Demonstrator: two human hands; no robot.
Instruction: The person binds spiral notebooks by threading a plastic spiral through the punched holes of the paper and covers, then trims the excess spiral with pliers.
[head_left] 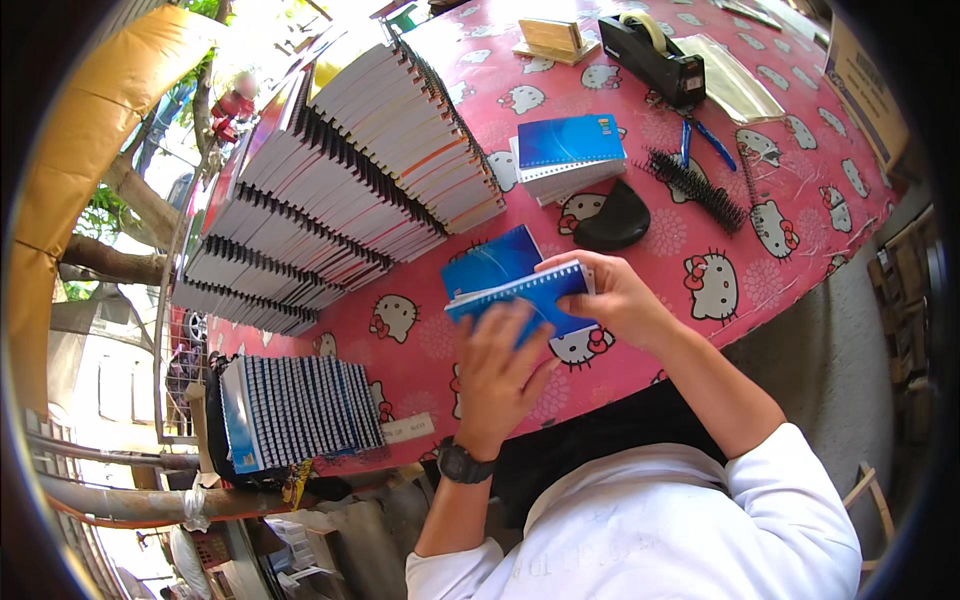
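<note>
My right hand (pixel 617 298) grips the right end of a blue-covered notebook (pixel 570 310), thumb on the cover and fingers behind. A row of small holes or coil loops runs along the notebook's upper edge. In front of its left part is my left hand (pixel 500 372), its fingers stretched out and blurred by motion; whether they touch the cover I cannot tell. A black watch (pixel 466 464) is on that wrist. Just behind the held notebook lies another blue cover (pixel 492 262) on the table, partly hidden.
A pink patterned cloth (pixel 640 350) covers the table. Tall rows of black-coil-bound books (pixel 340 180) stand at far left, blue notebooks (pixel 300 415) at near left. Beyond my hands are a blue notebook stack (pixel 570 145), black curved object (pixel 613 218), black coils (pixel 700 190), pliers (pixel 712 143) and tape dispenser (pixel 655 65).
</note>
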